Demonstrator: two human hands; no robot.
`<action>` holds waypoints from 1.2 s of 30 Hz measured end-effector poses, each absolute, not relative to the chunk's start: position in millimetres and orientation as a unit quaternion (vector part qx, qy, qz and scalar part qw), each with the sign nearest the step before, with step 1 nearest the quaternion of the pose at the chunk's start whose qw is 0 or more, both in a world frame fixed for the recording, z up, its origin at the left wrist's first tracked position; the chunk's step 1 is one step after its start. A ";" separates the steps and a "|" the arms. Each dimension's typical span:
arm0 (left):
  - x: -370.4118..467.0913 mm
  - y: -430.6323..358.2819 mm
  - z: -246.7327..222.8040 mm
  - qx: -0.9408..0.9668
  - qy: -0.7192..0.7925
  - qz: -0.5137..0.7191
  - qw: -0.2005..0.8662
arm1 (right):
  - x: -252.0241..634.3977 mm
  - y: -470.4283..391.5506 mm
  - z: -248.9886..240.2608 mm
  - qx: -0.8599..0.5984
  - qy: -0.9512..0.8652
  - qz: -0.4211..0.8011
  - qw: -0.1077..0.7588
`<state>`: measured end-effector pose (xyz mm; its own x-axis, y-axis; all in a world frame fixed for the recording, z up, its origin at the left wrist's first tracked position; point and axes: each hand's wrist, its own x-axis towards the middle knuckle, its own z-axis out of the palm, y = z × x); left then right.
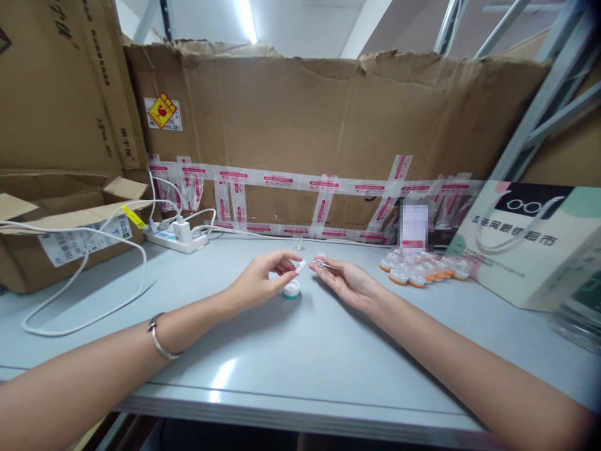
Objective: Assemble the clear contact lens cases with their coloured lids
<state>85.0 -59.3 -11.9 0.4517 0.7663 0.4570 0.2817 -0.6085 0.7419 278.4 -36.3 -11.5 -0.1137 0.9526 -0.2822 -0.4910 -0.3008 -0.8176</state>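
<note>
My left hand [260,279] pinches a small whitish clear piece [301,266] between thumb and fingertips. Just below those fingers, a small round container with a clear top and green base [291,289] stands on the table. To the right, my right hand [352,285] is turned partly palm up, its fingers closed around small clear plastic parts [322,264] whose kind I cannot make out. The two hands are close but apart. Behind them, near the cardboard, sits a little clear round piece [298,240].
Several round containers with orange bases [408,275] cluster at the right, beside a paper bag [521,244] and a clear plastic vessel [580,307]. A power strip [176,240] with looping white cables and an open carton [66,232] occupy the left. Tall cardboard [282,119] walls the back.
</note>
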 end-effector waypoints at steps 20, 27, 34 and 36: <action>86.8 -59.7 -11.5 0.798 0.336 0.410 0.285 | 282.4 -31.9 -24.4 -0.449 -0.448 0.550 0.543; 83.1 -56.6 -14.6 0.782 0.346 0.421 0.303 | 290.0 -27.2 -20.4 -0.481 -0.622 0.378 0.490; 89.2 -70.6 -4.9 0.735 0.328 0.492 0.332 | 262.7 -66.6 1.4 -0.380 -0.662 0.455 0.459; 91.8 -77.7 -1.0 0.729 0.324 0.511 0.320 | 257.1 -71.4 3.8 -0.373 -0.640 0.463 0.486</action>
<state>91.8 -77.7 -1.0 0.2673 0.7996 0.5378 0.1455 -0.5852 0.7977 257.1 -71.4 3.8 -0.2495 0.9279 0.2770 0.0270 0.2926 -0.9559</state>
